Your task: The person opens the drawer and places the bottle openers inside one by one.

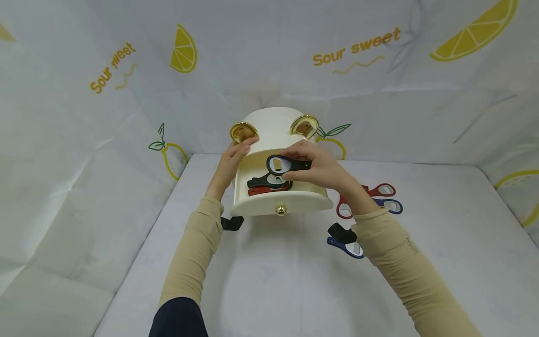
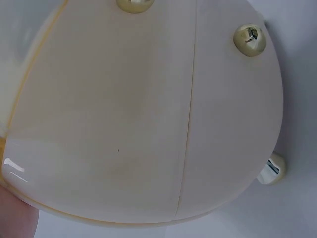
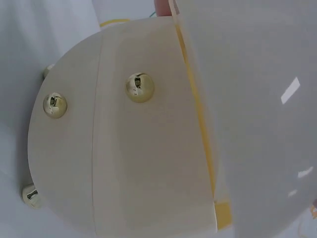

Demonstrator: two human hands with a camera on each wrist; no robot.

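Observation:
A white rounded box (image 1: 281, 122) with gold ear-like pieces stands open; in both wrist views its front shows gold knobs. Beside the left gold ear (image 1: 243, 132), my left hand (image 1: 229, 161) grips the box's edge. Over the opening, my right hand (image 1: 316, 164) pinches the handle of a black-rimmed bottle opener (image 1: 275, 158). Beneath that opener, a dark bottle opener (image 1: 258, 181) and a red bottle opener (image 1: 264, 191) lie stacked inside. A bit of my left hand (image 2: 17, 215) shows at the corner of the left wrist view. The held opener is out of sight in the right wrist view.
Right of the box lie red bottle openers (image 1: 344, 209) and blue bottle openers (image 1: 345, 245) on the white table (image 1: 269, 285), partly hidden by my right forearm. Black blocks (image 1: 232, 223) show below both wrists. A lemon-printed sheet (image 1: 261, 56) hangs behind.

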